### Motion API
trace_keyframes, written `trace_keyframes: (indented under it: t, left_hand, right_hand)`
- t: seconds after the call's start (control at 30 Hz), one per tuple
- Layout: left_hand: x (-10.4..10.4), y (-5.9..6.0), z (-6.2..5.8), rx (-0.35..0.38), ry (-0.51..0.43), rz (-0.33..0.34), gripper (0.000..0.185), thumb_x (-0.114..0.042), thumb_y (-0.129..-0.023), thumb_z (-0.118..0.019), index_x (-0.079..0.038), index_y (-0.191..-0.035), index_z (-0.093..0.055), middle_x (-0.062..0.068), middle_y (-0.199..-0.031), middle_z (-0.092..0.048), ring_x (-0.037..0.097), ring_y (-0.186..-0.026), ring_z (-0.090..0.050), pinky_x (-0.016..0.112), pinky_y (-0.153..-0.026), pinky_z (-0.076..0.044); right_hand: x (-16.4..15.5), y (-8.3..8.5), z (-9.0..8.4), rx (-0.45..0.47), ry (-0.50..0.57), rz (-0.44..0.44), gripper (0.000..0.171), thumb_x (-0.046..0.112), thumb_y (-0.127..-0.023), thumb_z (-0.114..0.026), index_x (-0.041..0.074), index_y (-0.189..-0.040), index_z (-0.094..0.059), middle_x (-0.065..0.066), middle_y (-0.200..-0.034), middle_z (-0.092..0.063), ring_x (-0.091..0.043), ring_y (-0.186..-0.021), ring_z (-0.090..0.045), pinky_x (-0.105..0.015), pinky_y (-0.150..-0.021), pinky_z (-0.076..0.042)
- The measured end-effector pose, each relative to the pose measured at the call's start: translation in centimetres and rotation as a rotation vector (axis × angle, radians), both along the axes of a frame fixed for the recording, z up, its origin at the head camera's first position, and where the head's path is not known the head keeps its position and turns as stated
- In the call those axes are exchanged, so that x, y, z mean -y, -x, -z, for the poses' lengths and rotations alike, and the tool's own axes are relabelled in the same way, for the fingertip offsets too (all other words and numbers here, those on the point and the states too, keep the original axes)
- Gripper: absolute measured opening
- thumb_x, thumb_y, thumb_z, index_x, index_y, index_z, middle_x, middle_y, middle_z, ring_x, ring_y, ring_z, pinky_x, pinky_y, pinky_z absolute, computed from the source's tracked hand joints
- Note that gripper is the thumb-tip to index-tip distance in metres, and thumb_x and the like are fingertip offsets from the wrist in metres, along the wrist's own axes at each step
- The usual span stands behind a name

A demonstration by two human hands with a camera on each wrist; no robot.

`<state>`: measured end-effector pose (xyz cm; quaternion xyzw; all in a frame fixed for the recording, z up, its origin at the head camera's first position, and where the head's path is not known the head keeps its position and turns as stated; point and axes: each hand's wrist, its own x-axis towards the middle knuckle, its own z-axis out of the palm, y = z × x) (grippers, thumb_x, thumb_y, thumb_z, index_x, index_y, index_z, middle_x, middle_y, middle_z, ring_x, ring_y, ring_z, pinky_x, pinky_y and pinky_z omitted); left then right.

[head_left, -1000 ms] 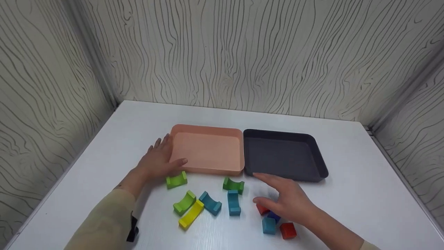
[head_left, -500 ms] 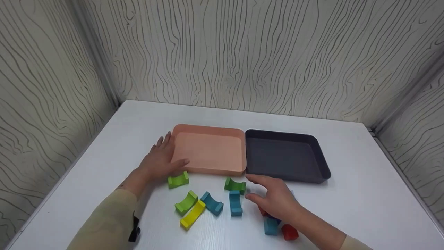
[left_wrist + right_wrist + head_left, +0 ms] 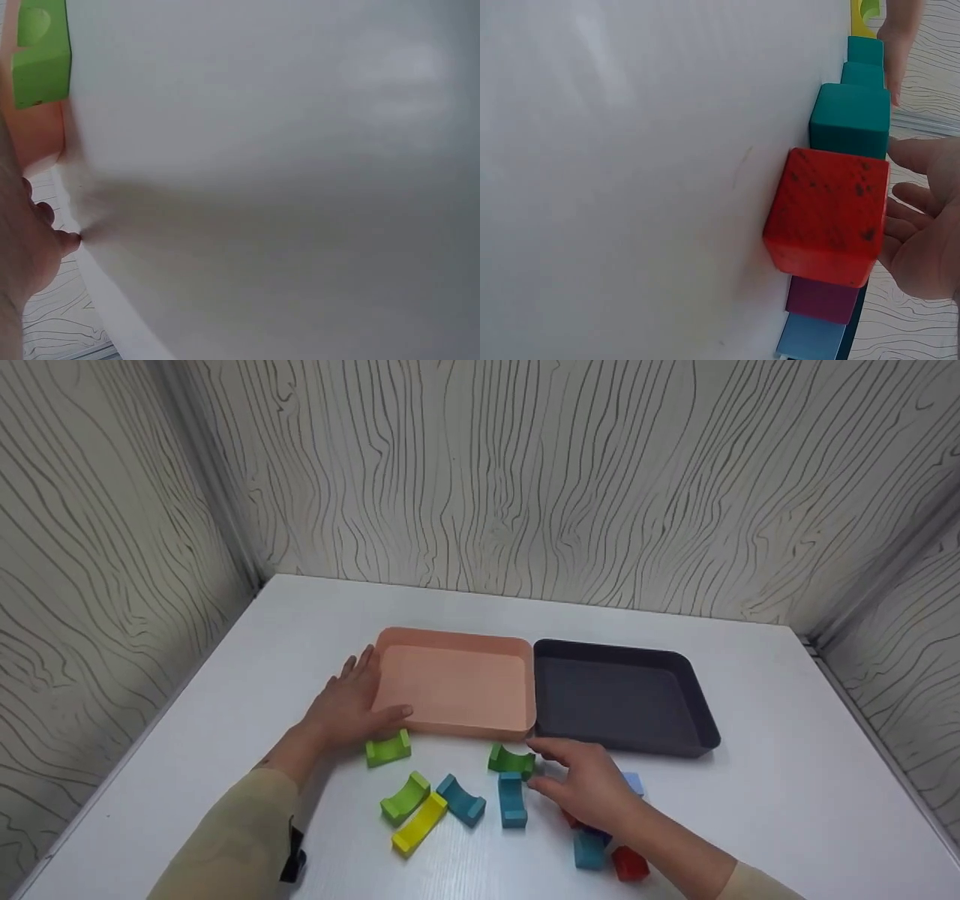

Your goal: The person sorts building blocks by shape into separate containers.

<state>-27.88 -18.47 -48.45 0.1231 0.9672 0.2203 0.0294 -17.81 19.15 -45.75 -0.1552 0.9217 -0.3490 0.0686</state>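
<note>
My left hand (image 3: 358,699) lies flat on the white table (image 3: 765,780), fingers straight along the left wall of the empty pink tray (image 3: 457,635) and thumb at its front corner. A light green arch block (image 3: 388,750) sits just below that thumb. My right hand (image 3: 553,769) hovers with relaxed fingers over a cluster of cubes, its index tip close to the dark green arch block (image 3: 510,760); it holds nothing. In the right wrist view a red cube (image 3: 829,214) and a teal cube (image 3: 851,120) lie under the palm, whose fingers (image 3: 919,225) are spread.
An empty dark grey tray (image 3: 607,647) touches the pink one on its right. Two teal arches (image 3: 460,800), a second light green arch (image 3: 405,797) and a yellow block (image 3: 418,825) lie near the front. A light blue block (image 3: 634,784) shows behind the right hand. Patterned walls enclose the table.
My right hand has slid left toward the dark green arch, uncovering the light blue block. The left hand has stayed against the pink tray.
</note>
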Motion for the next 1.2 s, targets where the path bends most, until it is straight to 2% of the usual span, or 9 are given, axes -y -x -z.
trace_keyframes:
  t: [0.37,0.57,0.87,1.2]
  left_hand:
    - [-0.7,0.3,0.0,0.003,0.003,0.011,0.113,-0.074,-0.096,-0.056,-0.007,-0.171,-0.005,0.014,-0.178,-0.006,0.043,-0.162,-0.008,0.069,-0.125,-0.014]
    - [-0.9,0.5,0.2,0.007,0.02,0.009,0.115,-0.076,-0.094,-0.054,-0.007,-0.171,-0.005,0.014,-0.178,-0.005,0.043,-0.162,-0.008,0.07,-0.125,-0.013]
    - [-0.1,0.1,0.5,0.017,0.019,-0.014,0.114,-0.076,-0.095,-0.056,-0.008,-0.171,-0.005,0.014,-0.178,-0.004,0.044,-0.161,-0.008,0.069,-0.125,-0.012]
    - [0.1,0.2,0.5,0.011,0.002,-0.01,0.114,-0.075,-0.095,-0.056,-0.009,-0.171,-0.003,0.014,-0.178,-0.004,0.045,-0.161,-0.009,0.069,-0.125,-0.012]
  right_hand:
    - [-0.2,0.2,0.4,0.006,-0.003,-0.005,0.052,0.02,-0.092,-0.084,0.011,-0.141,-0.069,-0.005,-0.133,-0.071,-0.027,-0.12,-0.069,-0.053,-0.102,-0.056]
    - [-0.2,0.3,0.6,0.049,0.044,0.014,0.05,0.014,-0.092,-0.083,0.009,-0.14,-0.069,-0.006,-0.132,-0.072,-0.027,-0.121,-0.069,-0.051,-0.103,-0.055]
    - [0.7,0.9,0.9,0.114,0.143,0.033,0.049,0.012,-0.093,-0.083,0.016,-0.14,-0.07,-0.006,-0.132,-0.072,-0.028,-0.124,-0.068,-0.047,-0.104,-0.055]
    - [0.8,1.5,1.1,0.153,0.201,0.056,0.047,0.008,-0.091,-0.084,0.014,-0.136,-0.072,-0.005,-0.128,-0.073,-0.024,-0.118,-0.071,-0.043,-0.101,-0.057]
